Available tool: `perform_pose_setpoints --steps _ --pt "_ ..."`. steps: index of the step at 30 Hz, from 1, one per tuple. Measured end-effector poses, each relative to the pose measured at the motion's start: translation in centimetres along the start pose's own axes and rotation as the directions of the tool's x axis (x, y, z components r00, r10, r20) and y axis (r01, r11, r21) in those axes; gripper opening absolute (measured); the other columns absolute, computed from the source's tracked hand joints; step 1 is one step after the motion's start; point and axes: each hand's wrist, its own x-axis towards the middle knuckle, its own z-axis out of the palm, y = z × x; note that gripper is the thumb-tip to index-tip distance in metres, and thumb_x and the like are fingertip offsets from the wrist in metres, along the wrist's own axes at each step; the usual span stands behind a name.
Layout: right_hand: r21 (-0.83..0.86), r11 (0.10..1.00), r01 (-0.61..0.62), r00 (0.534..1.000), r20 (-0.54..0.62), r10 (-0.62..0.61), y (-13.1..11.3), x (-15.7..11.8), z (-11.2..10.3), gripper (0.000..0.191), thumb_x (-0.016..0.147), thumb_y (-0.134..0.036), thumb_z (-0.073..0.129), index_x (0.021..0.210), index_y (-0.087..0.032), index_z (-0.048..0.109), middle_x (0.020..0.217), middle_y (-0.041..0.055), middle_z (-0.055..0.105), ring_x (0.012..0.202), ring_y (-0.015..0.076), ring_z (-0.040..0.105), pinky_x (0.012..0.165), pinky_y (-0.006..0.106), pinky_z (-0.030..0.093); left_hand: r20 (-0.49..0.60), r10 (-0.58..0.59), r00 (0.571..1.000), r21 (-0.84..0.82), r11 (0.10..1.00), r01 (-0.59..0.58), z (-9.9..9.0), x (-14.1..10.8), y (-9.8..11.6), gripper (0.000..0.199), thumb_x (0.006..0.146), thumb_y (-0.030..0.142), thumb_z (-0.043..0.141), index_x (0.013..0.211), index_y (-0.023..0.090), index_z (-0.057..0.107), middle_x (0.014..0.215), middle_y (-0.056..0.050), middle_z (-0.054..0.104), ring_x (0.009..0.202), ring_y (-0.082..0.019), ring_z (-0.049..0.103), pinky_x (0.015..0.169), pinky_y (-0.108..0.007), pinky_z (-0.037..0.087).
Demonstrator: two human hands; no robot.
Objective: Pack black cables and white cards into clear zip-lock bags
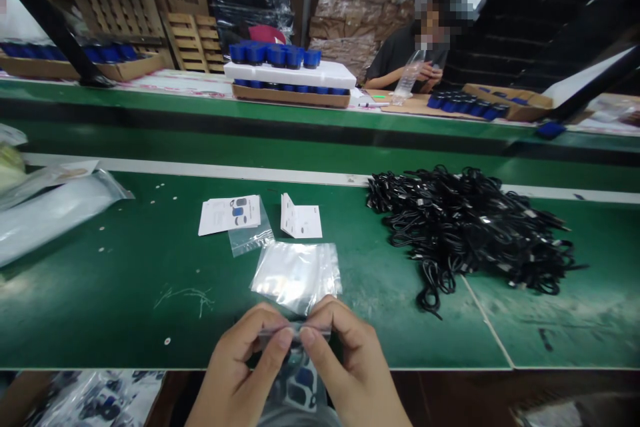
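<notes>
My left hand [240,367] and my right hand [345,367] pinch the top edge of a small transparent zip bag [295,373] at the near edge of the green bench mat [150,280]. A printed card with blue and black shapes shows inside it. Just beyond my fingers lies a crumpled transparent plastic bag [296,277]. Farther up are a printed leaflet [229,215], a small zip bag [253,237] partly under it, and a folded white card [300,219]. A large heap of black cables [465,230] lies to the right.
Loose plastic sheeting [50,213] lies at the mat's left. A green conveyor belt [320,130] runs beyond the mat. Past it, blue-capped items stand on a white foam tray [290,73], and a seated person [405,57] holds a plastic bottle [409,77]. Cardboard and wooden pallets stand behind.
</notes>
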Motion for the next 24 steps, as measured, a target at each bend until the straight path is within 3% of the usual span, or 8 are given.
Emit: perform_pose_setpoints --steps 10,13,16,20,22,24 --pt "-0.134 0.986 0.103 0.992 -0.060 -0.111 0.6 -0.5 0.7 0.018 0.088 -0.019 0.049 0.070 -0.019 0.054 0.066 -0.0001 0.052 0.061 0.0132 0.052 0.057 0.024 0.041 -0.080 0.143 0.987 0.154 0.980 -0.129 -0.3 -0.2 -0.7 0.023 0.083 0.029 0.057 0.062 0.020 0.060 0.060 0.004 0.054 0.055 -0.010 0.051 0.055 -0.019 0.040" --pt "-0.119 0.988 0.100 0.994 -0.029 -0.104 0.4 -0.5 0.2 0.019 0.088 -0.019 0.053 0.070 -0.019 0.058 0.067 0.0003 0.057 0.063 0.0133 0.056 0.058 0.023 0.044 -0.026 0.148 0.989 0.169 0.975 -0.141 -0.6 -0.1 -0.8 0.018 0.082 0.027 0.059 0.067 0.022 0.067 0.061 0.003 0.060 0.054 -0.010 0.055 0.053 -0.017 0.042" --pt "-0.142 0.974 0.178 0.983 -0.029 -0.184 0.0 -0.4 -0.2 0.017 0.086 -0.017 0.057 0.070 -0.018 0.062 0.067 0.0013 0.063 0.062 0.0140 0.060 0.058 0.024 0.045 -0.002 0.118 0.993 0.166 0.979 -0.116 -1.2 0.0 -0.8 0.019 0.082 0.027 0.058 0.069 0.025 0.072 0.064 0.002 0.066 0.059 -0.011 0.060 0.056 -0.016 0.046" --pt "-0.159 0.931 0.328 0.945 0.067 -0.321 -0.2 -0.1 -0.1 0.015 0.085 -0.026 0.066 0.072 -0.019 0.068 0.065 0.0011 0.069 0.059 0.0139 0.064 0.060 0.025 0.049 -0.005 0.098 0.995 0.221 0.971 -0.095 -3.3 -0.1 -1.5 0.020 0.080 0.025 0.058 0.068 0.025 0.074 0.067 0.001 0.071 0.062 -0.013 0.065 0.057 -0.016 0.049" --pt "-0.208 0.912 0.354 0.934 0.131 -0.333 0.0 0.2 -0.2 0.020 0.085 -0.038 0.065 0.085 -0.019 0.070 0.078 0.0040 0.072 0.072 0.0175 0.068 0.067 0.028 0.053 0.023 0.047 0.999 0.260 0.964 -0.052 -5.1 -0.6 -2.2 0.018 0.078 0.028 0.060 0.067 0.024 0.073 0.065 0.000 0.070 0.060 -0.014 0.065 0.055 -0.017 0.049" --pt "-0.386 0.841 0.379 0.925 0.153 -0.347 0.3 0.6 -0.4 0.031 0.087 -0.041 0.061 0.105 -0.016 0.065 0.100 0.0105 0.070 0.097 0.0245 0.065 0.081 0.038 0.053 0.046 -0.029 0.999 0.241 0.970 0.017 -7.3 -1.6 -3.5 0.022 0.078 0.035 0.062 0.061 0.023 0.071 0.058 0.001 0.066 0.053 -0.013 0.061 0.051 -0.018 0.048"
